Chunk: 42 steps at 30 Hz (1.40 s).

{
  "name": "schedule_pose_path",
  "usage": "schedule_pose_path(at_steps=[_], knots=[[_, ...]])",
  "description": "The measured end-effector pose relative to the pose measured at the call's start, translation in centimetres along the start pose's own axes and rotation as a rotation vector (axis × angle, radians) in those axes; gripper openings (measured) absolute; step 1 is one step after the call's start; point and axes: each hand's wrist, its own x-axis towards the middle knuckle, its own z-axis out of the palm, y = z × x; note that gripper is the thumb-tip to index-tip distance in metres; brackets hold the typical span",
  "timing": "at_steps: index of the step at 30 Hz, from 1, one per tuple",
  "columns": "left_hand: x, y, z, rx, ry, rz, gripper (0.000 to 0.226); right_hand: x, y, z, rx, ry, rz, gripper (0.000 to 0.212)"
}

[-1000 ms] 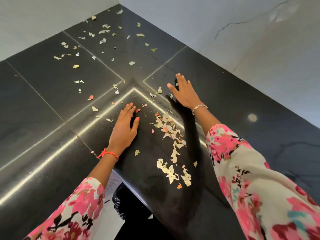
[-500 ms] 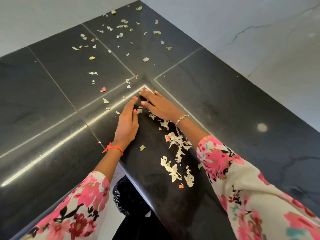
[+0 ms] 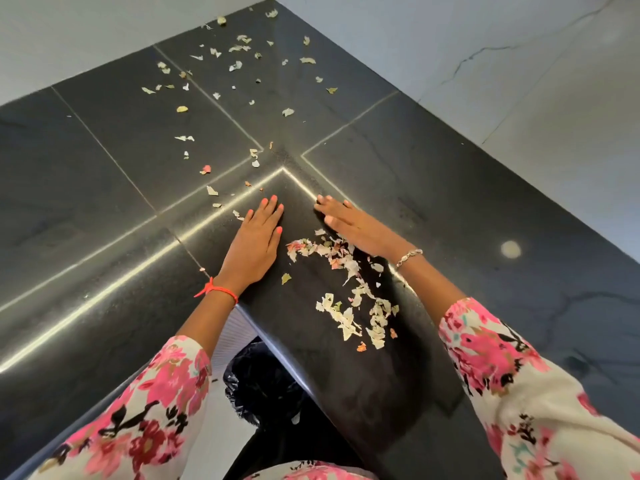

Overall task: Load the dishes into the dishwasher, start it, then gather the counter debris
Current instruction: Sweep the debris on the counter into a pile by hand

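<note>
Pale and pinkish debris flakes lie on the black stone counter (image 3: 450,209). A gathered pile of debris (image 3: 349,299) stretches between my two hands toward the near edge. My left hand (image 3: 256,240) lies flat on the counter, fingers straight, left of the pile. My right hand (image 3: 353,226) rests flat with straight fingers against the pile's far end. More scattered debris flakes (image 3: 239,64) lie in the far corner, beyond both hands.
White marble walls (image 3: 502,64) close the corner behind and to the right. A bin lined with a black bag (image 3: 263,386) stands on the floor below the counter's inner edge, between my arms.
My right hand has swept back from the corner toward me, dragging flakes into the pile, and has drawn apart from my left hand, which has stayed almost still.
</note>
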Motion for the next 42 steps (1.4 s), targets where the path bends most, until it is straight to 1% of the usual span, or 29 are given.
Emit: schedule_pose_path(at_steps=[2, 3, 5, 6, 7, 8, 9, 10, 11, 12, 14, 15, 16, 17, 18, 19, 20, 21, 22, 23, 24, 25, 27, 30, 33, 37, 40, 42], knots=[[-0.2, 0.1, 0.0, 0.01, -0.01, 0.0, 0.046, -0.7, -0.3, 1.6, -0.111, -0.039, -0.047, 0.046], [-0.3, 0.2, 0.0, 0.01, -0.011, -0.003, 0.046, -1.3, -0.8, 2.4, -0.105, -0.074, -0.073, 0.046], [-0.4, 0.4, 0.2, 0.022, -0.019, -0.009, 0.046, -2.9, -1.7, 2.9, -0.014, -0.157, -0.101, 0.043], [-0.5, 0.4, 0.3, 0.033, -0.023, -0.01, 0.046, -3.8, -2.1, 2.6, 0.075, -0.19, -0.072, 0.042], [-0.7, 0.5, 0.4, 0.042, -0.028, -0.007, 0.046, -4.6, -2.2, 2.2, 0.166, -0.178, -0.037, 0.042], [-1.0, 0.6, 0.5, 0.044, -0.035, 0.003, 0.046, -5.4, -2.1, 1.9, 0.23, -0.099, 0.004, 0.041], [-1.3, 0.8, 0.6, 0.04, -0.043, 0.014, 0.046, -6.0, -1.6, 1.7, 0.245, 0.021, 0.053, 0.041], [-1.6, 1.1, 0.7, 0.038, -0.05, 0.024, 0.046, -6.5, -1.1, 1.7, 0.225, 0.126, 0.108, 0.042], [-1.9, 1.4, 0.9, 0.045, -0.057, 0.031, 0.046, -6.8, -0.6, 1.9, 0.177, 0.188, 0.165, 0.045], [-2.2, 1.8, 1.1, 0.064, -0.066, 0.03, 0.047, -6.8, -0.3, 2.5, 0.089, 0.203, 0.211, 0.048], [-2.8, 3.0, 1.8, 0.101, -0.084, 0.021, 0.052, -6.8, -0.8, 4.5, -0.097, 0.186, 0.245, 0.053], [-3.1, 3.5, 2.2, 0.11, -0.094, 0.027, 0.057, -6.7, -1.3, 5.6, -0.115, 0.186, 0.228, 0.053], [-3.5, 4.0, 2.5, 0.109, -0.106, 0.042, 0.061, -6.7, -2.0, 6.3, -0.071, 0.176, 0.203, 0.052], [-3.8, 4.4, 2.7, 0.083, -0.118, 0.058, 0.063, -6.8, -2.6, 6.8, 0.021, 0.164, 0.187, 0.051], [-4.2, 4.8, 2.8, 0.019, -0.132, 0.077, 0.06, -7.3, -3.3, 6.9, 0.144, 0.171, 0.19, 0.05], [-4.5, 5.0, 2.6, -0.094, -0.15, 0.08, 0.056, -7.9, -3.7, 6.7, 0.266, 0.211, 0.212, 0.049], [-4.9, 5.3, 2.2, -0.233, -0.174, 0.071, 0.05, -8.7, -4.1, 6.4, 0.345, 0.293, 0.242, 0.049], [-5.2, 5.4, 1.8, -0.367, -0.189, 0.063, 0.047, -9.7, -4.4, 6.3, 0.363, 0.411, 0.282, 0.048], [-5.4, 5.4, 1.4, -0.447, -0.179, 0.058, 0.046, -10.7, -4.6, 6.6, 0.337, 0.534, 0.332, 0.048], [-5.5, 5.2, 1.0, -0.457, -0.147, 0.049, 0.046, -11.8, -4.8, 7.4, 0.284, 0.635, 0.401, 0.05], [-5.5, 4.8, 0.7, -0.423, -0.109, 0.033, 0.046, -12.9, -5.1, 8.5, 0.227, 0.693, 0.478, 0.055], [-5.4, 4.3, 0.5, -0.363, -0.07, 0.012, 0.046, -13.8, -5.6, 9.8, 0.169, 0.702, 0.557, 0.062], [-5.1, 3.1, 0.3, -0.251, -0.036, 0.0, 0.046, -14.5, -6.5, 12.7, 0.058, 0.648, 0.681, 0.075], [-5.1, 1.6, 0.5, -0.153, -0.065, 0.057, 0.046, -12.3, -8.1, 14.7, -0.039, 0.669, 0.75, 0.086], [-5.3, 1.4, 0.6, -0.171, -0.044, 0.073, 0.046, -7.9, -9.1, 14.1, -0.047, 0.684, 0.686, 0.085], [-5.7, 2.3, -0.3, -0.27, -0.019, -0.013, 0.043, -4.1, -8.8, 12.4, -0.039, 0.723, 0.532, 0.084], [-5.9, 2.6, -0.6, -0.321, -0.029, -0.08, 0.042, -3.4, -8.3, 12.4, -0.134, 0.643, 0.46, 0.085], [-5.6, 2.0, -0.2, -0.381, -0.047, -0.142, 0.041, -3.4, -8.3, 13.1, -0.222, 0.569, 0.366, 0.077]])
